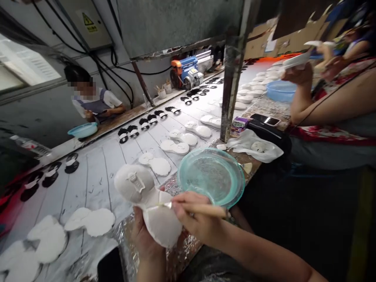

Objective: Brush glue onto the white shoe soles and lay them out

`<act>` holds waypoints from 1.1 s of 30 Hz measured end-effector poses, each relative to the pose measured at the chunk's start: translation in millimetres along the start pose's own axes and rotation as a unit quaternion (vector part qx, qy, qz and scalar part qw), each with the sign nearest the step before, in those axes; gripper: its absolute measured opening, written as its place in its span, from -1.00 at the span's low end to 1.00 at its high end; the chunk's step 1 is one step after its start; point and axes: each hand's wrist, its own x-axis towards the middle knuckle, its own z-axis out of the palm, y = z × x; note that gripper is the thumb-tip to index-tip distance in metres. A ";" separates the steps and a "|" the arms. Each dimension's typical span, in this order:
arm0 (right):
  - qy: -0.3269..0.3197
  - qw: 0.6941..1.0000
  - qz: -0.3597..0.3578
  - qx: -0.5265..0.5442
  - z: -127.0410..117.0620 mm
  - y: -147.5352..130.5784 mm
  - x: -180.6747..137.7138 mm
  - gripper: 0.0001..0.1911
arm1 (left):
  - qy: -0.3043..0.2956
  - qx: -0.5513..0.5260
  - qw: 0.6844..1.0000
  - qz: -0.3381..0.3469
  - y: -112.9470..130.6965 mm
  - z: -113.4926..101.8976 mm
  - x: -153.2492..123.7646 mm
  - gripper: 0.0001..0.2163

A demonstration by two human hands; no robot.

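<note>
So it's a cramped workshop: grey walls, loose cables, a grey electrical box (85, 23), and a long whitish tabletop (96, 164) with dark lines across it. Rows of white soles (176, 147) and black-and-white footwear pieces (123, 135) sit along it.

The main piece is a white sole-shaped part (162, 223), tilted up above the near edge. The left hand (149, 241) has it gripped from below, thumb and fingers around the narrow middle. The right hand (198, 217) is just beside it, pinching a wooden-handled brush (208, 209) whose tip is at that same middle.

Containers: a see-through teal bowl (240, 178) is right behind the right hand, but I can't tell what's in it. Small cups (161, 93) at the back hold upright sticks or brushes. Pale blue bowl (82, 130) by the person across, bigger blue basin (280, 92) off right, contents unclear in both.
</note>
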 end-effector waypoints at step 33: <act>-0.017 0.967 0.200 0.154 -35.3 22.1 9.9 -0.80 | -0.029 0.093 0.990 -0.101 26.6 16.7 -10.5 -0.44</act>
